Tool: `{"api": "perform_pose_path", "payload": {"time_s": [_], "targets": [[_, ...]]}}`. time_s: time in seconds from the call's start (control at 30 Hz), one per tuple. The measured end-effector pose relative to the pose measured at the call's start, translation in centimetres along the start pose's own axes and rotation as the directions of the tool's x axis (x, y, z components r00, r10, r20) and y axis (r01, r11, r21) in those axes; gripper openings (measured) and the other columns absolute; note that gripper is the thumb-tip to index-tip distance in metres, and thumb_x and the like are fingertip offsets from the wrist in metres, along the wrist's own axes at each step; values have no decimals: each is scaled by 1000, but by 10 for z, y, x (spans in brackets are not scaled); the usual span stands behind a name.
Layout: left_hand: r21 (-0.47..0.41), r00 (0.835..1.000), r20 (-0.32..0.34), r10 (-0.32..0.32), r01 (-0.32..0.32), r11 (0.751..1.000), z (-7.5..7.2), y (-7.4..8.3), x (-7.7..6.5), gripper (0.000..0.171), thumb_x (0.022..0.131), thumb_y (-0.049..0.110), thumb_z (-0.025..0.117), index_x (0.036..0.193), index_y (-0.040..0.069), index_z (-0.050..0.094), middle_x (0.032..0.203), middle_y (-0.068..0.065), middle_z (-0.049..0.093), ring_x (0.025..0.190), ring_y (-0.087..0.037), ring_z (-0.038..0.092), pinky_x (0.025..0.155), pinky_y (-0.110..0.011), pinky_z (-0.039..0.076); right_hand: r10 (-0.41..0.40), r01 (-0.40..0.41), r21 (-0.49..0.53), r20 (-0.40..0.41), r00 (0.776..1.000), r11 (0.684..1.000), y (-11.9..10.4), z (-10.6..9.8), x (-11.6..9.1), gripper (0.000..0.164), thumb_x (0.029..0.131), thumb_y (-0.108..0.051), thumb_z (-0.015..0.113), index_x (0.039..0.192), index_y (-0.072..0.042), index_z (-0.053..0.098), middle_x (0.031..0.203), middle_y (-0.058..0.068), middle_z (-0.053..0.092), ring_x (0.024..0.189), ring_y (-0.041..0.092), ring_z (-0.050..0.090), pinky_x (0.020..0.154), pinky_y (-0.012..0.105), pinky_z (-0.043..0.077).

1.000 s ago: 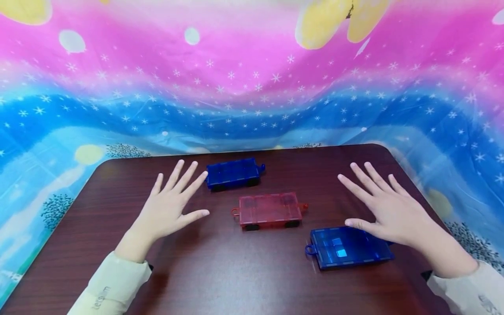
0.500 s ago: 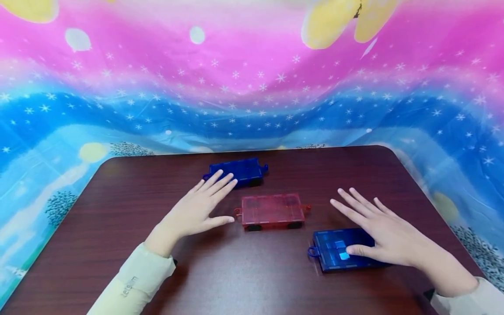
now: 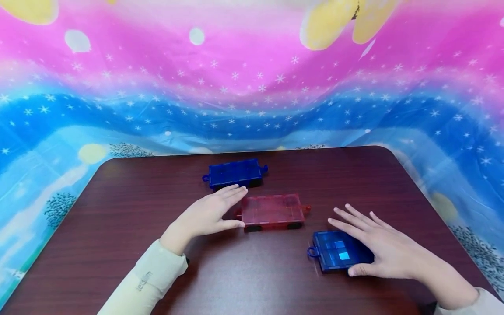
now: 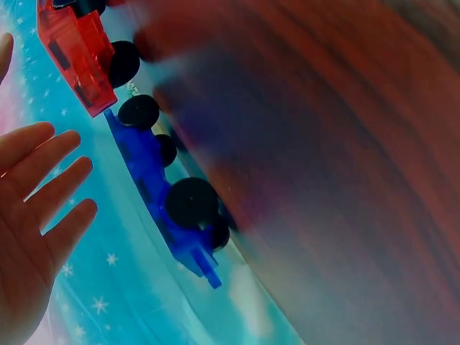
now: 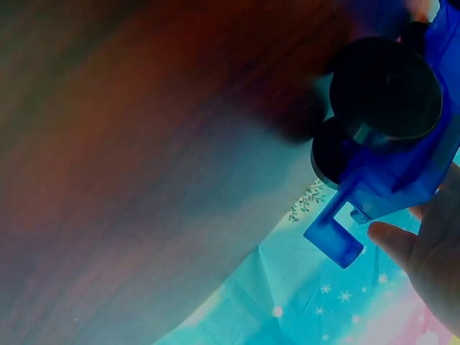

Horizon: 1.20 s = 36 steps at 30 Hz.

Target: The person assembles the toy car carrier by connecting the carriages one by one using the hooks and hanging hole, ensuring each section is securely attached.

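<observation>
In the head view, a see-through red toy train car with black wheels sits mid-table. My left hand is at its left end, fingers fairly straight and thumb near the front left corner; contact is unclear. Behind it is a blue toy train car, also seen in the left wrist view. A second blue toy train car stands at the front right, a ring on its left end. Over its right part lies my right hand, fingers extended, thumb by the front side. That hand hides the car's right end.
All three cars stand on a dark brown wooden table with rounded far corners. A pink and blue snowflake cloth hangs behind it. The red car has a hook on its right end; the far blue car carries a ring and a hook.
My left hand has moved right, from beside the far blue car to the red car's left end. The right hand has come down and towards me over the near blue car.
</observation>
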State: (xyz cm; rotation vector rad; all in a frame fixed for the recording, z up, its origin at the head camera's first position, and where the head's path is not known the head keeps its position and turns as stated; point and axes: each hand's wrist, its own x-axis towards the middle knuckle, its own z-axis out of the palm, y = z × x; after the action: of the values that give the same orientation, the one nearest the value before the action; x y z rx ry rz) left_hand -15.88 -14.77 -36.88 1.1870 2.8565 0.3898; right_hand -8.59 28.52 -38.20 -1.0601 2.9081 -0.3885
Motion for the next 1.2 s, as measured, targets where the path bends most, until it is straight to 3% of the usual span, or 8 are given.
{"api": "perform_pose_path", "payload": {"time_s": [0.3, 0.57, 0.7, 0.83, 1.2], "targets": [[-23, 997, 80, -9, 11, 1000, 6, 7, 10, 80, 91, 52, 66, 152, 7, 41, 157, -9, 42, 150, -26, 33, 119, -42, 34, -31, 31, -4, -1, 1000, 1000, 2, 3, -2, 97, 72, -70, 74, 153, -33, 37, 154, 2, 45, 155, 21, 16, 114, 17, -15], [-20, 994, 109, -7, 9, 1000, 6, 12, 21, 77, 91, 50, 67, 150, 5, 44, 154, -10, 46, 145, -27, 41, 118, -41, 36, 50, -51, 34, 56, 997, 998, 2, 1, -5, 95, 72, -49, 85, 152, -39, 36, 149, -1, 51, 149, 34, 30, 122, 34, -11], [-32, 993, 119, -12, 16, 999, 5, 14, 24, 76, 91, 48, 69, 149, 6, 45, 153, -10, 48, 143, -28, 43, 116, -42, 38, 95, -100, 48, 98, 991, 994, 0, -1, -4, 93, 72, -47, 85, 151, -42, 36, 145, 0, 54, 140, 35, 42, 124, 56, 4], [-39, 993, 119, -13, 18, 999, 6, 14, 25, 75, 89, 46, 71, 148, 5, 47, 151, -10, 50, 142, -28, 45, 115, -43, 40, 101, -108, 49, 119, 988, 993, 1, -3, -3, 92, 70, -49, 85, 149, -42, 39, 135, -3, 58, 129, 31, 53, 107, 74, 28], [-92, 988, 144, -47, 61, 994, 5, 13, 29, 75, 88, 45, 73, 148, 7, 48, 152, -10, 49, 143, -28, 44, 116, -43, 38, 115, -113, -23, 139, 984, 993, 3, -10, -1, 91, 71, -52, 84, 149, -39, 41, 133, 4, 61, 124, 35, 57, 103, 71, 37]]}}
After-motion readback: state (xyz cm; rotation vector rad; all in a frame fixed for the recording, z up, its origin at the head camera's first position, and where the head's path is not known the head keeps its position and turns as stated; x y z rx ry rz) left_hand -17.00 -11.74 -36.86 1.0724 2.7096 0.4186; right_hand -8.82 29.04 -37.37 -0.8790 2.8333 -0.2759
